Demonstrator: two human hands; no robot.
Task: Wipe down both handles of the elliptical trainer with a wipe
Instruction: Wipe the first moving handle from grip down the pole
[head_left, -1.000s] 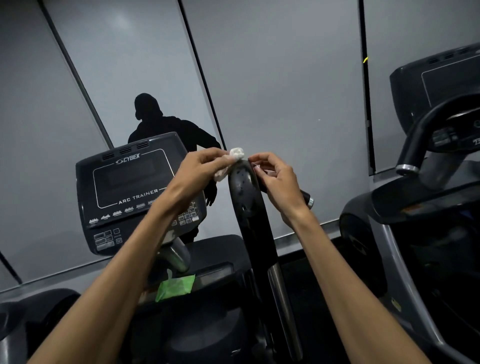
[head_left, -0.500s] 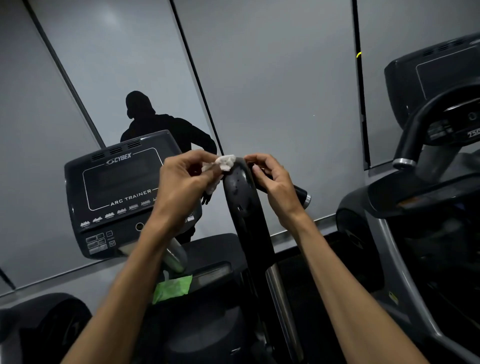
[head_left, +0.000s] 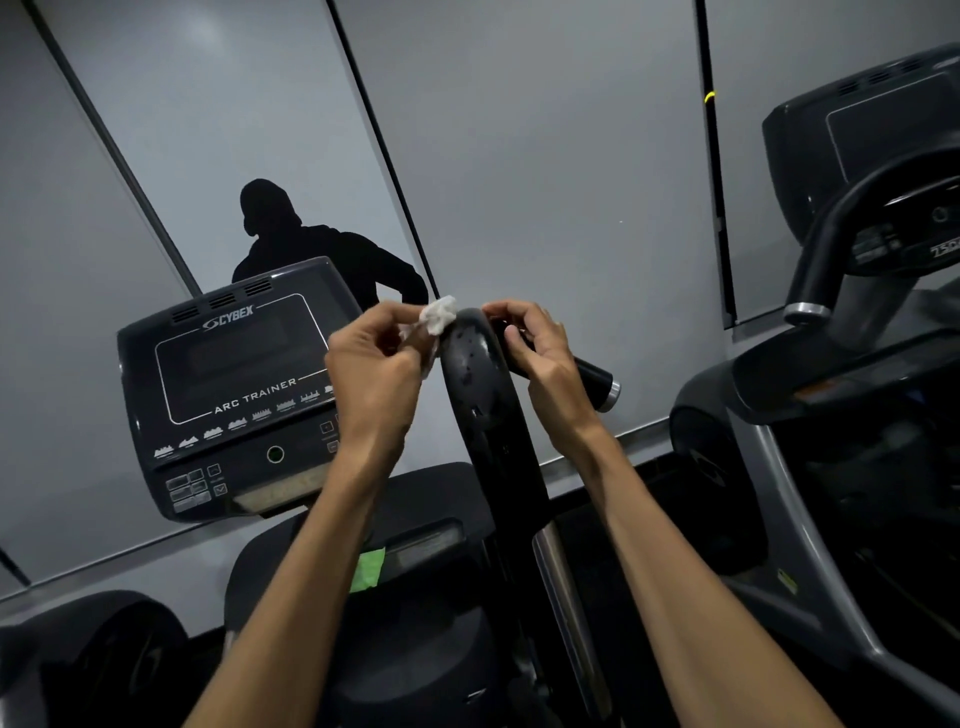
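Observation:
A black upright handle (head_left: 480, 395) of the elliptical trainer rises in the middle of the view, its top rounded and flecked with wet spots. My left hand (head_left: 374, 369) pinches a crumpled white wipe (head_left: 438, 314) against the left side of the handle's top. On the right side, my right hand (head_left: 540, 353) curls its fingers round a black side grip (head_left: 592, 376) with a silver end cap that sticks out from the handle's top.
The trainer's console (head_left: 234, 384), marked ARC TRAINER, stands to the left. A green scrap (head_left: 368, 569) lies on the housing below. Another machine with a curved black handlebar (head_left: 831, 234) fills the right side. A grey panelled wall lies behind.
My left hand with the wipe has dropped slightly and turned against the handle's top left. My right hand stays on the side grip. The view has shifted a little.

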